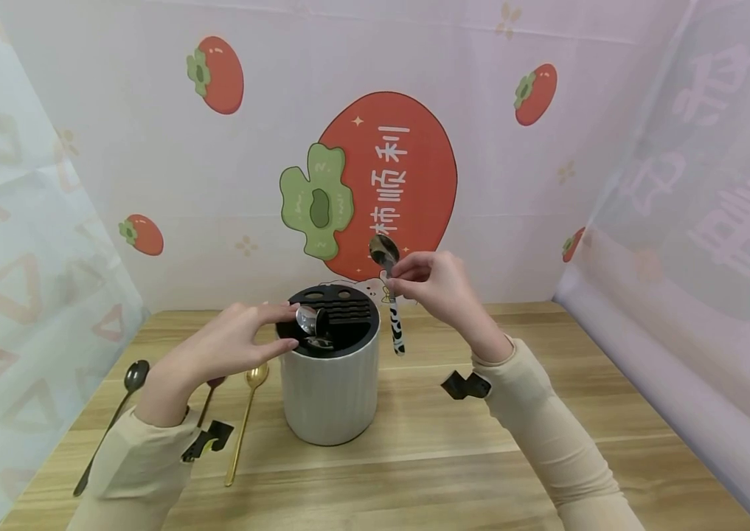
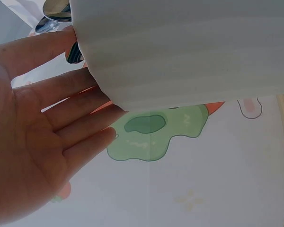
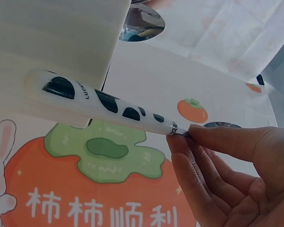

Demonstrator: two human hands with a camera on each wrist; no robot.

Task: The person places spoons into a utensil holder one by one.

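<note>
My right hand [image 1: 437,287] pinches a spoon [image 1: 397,328] near the neck, between thumb and fingers. Its bowl points up and its handle, white with black patches, hangs down just right of a ribbed white utensil holder [image 1: 330,402]. In the right wrist view the patterned spoon handle [image 3: 109,104] crosses in front of the holder's wall [image 3: 52,47]. My left hand [image 1: 225,346] touches the left side of the holder's rim with extended fingers; the left wrist view shows its open palm [image 2: 33,156]. Silver spoon bowls [image 1: 307,319] stick out of the holder's black slotted top [image 1: 348,341].
On the wooden table [image 1: 448,472], left of the holder, lie a black spoon [image 1: 136,376], a gold spoon [image 1: 242,428] and a dark reddish utensil [image 1: 207,402] partly behind the left forearm. A persimmon-printed cloth [image 1: 481,184] stands behind, with cloth walls at both sides.
</note>
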